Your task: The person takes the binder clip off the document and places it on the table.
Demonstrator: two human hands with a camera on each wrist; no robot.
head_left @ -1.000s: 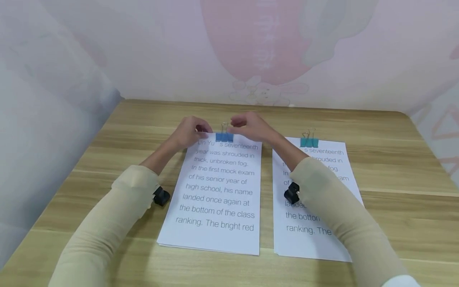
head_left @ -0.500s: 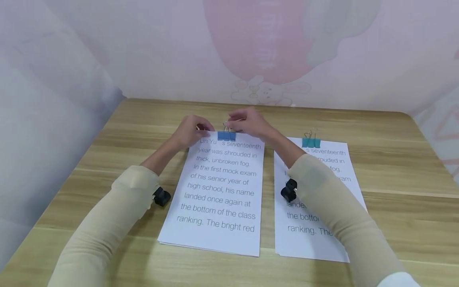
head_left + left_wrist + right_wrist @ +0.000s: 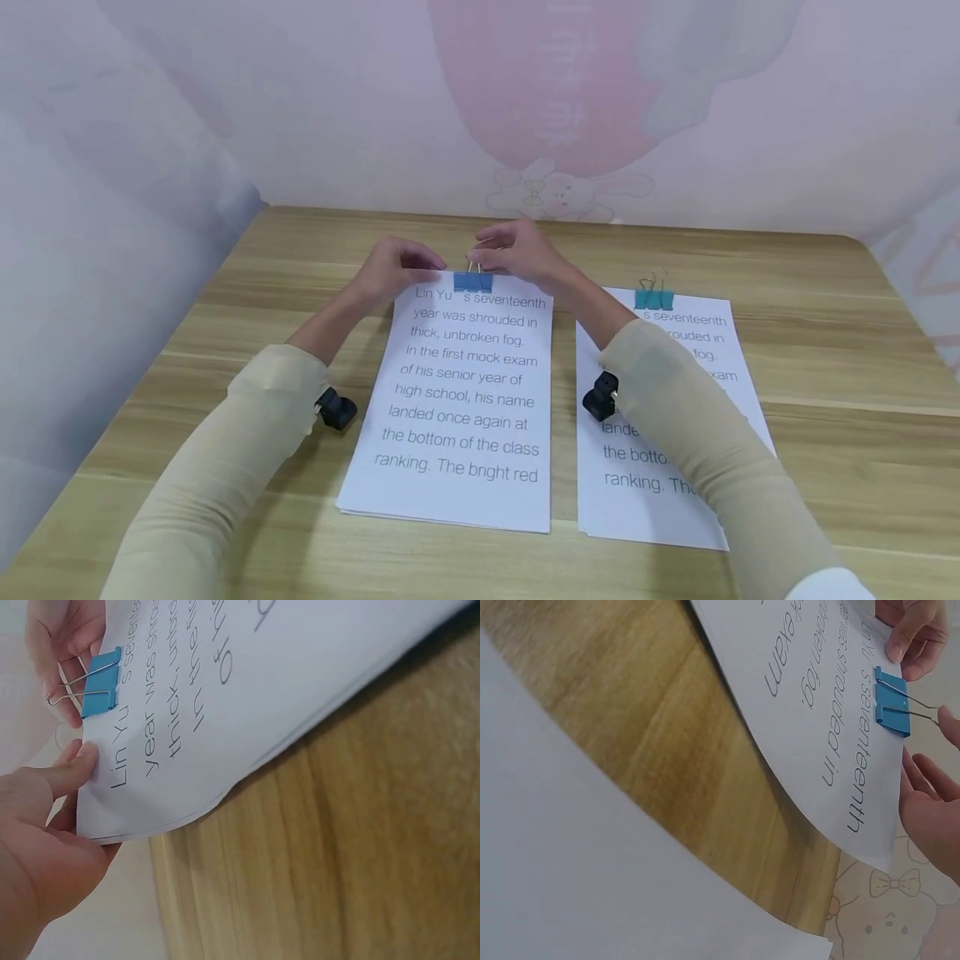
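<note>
Where pink cartoon walls meet, a wooden table stands.

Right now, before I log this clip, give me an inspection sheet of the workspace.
Surface: wooden table, light grain.
Job's things: left paper stack with blue binder clip on its top edge.
Clutter: right paper stack with teal binder clip.
Grippers: left hand pinches the stack's top corner; right hand at the clip's wire handles.
Cables: nothing seen.
Surroundings: pale wall with pink cartoon print.
</note>
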